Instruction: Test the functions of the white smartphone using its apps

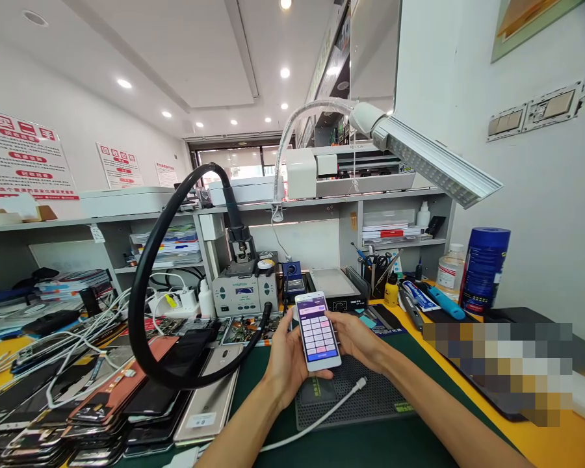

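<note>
A white smartphone [318, 331] is held upright above the bench, its lit screen showing a purple page with rows of pale and pink boxes. My left hand [286, 354] is wrapped round its left edge and lower back, fingertips showing below it. My right hand [353, 335] touches the phone's upper right edge, thumb at the screen, its other fingers partly hidden behind the phone. Under the hands lies a dark perforated mat [370, 396] on a green work surface [263, 429]. A white charging cable [324, 416] crosses the mat with its plug end loose.
Stacks of used phones [146, 396] fill the left side. A hot-air station [244, 296] stands behind, its thick black hose [139, 312] looping forward. A lamp [433, 156] hangs overhead. Tool holder [377, 276], yellow bottle [391, 290] and blue can [485, 270] stand at the right.
</note>
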